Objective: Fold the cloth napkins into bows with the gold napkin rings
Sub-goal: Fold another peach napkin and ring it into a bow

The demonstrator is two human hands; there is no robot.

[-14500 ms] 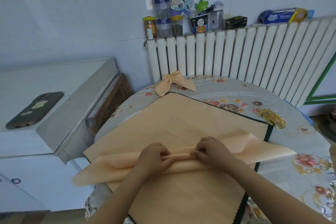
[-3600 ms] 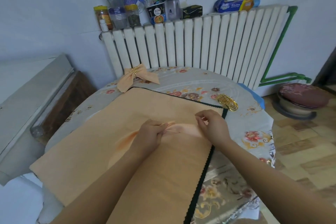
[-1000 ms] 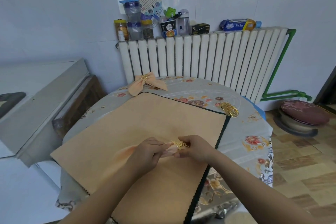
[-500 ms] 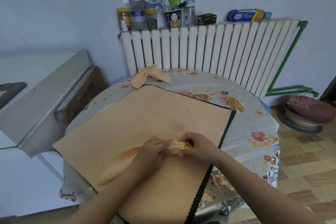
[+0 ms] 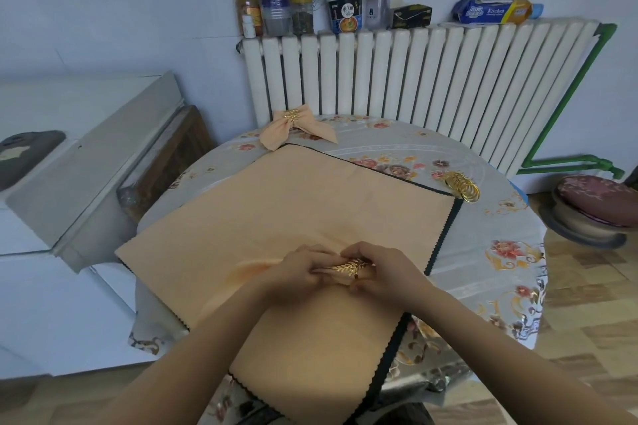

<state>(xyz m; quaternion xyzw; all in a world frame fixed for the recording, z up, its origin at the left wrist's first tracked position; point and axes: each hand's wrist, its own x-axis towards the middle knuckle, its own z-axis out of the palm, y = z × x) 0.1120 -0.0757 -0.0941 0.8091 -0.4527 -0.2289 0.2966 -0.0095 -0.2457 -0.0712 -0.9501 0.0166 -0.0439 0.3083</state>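
Head view: gold napkin ring [image 5: 350, 267] sits pinched between both hands' fingers [image 5: 359, 254]

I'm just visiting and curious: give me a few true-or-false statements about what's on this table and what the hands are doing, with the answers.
1. A finished peach cloth bow with a gold ring lies at the table's far edge, near the white radiator. True.
2. The spare gold napkin rings are stacked on the radiator. False: they lie on the flowered tablecloth, right of the large peach mat.
3. The right hand holds a gold leaf-patterned ring at the folded peach napkin. True.
4. The left hand rests flat and empty. False: it pinches the gathered napkin.
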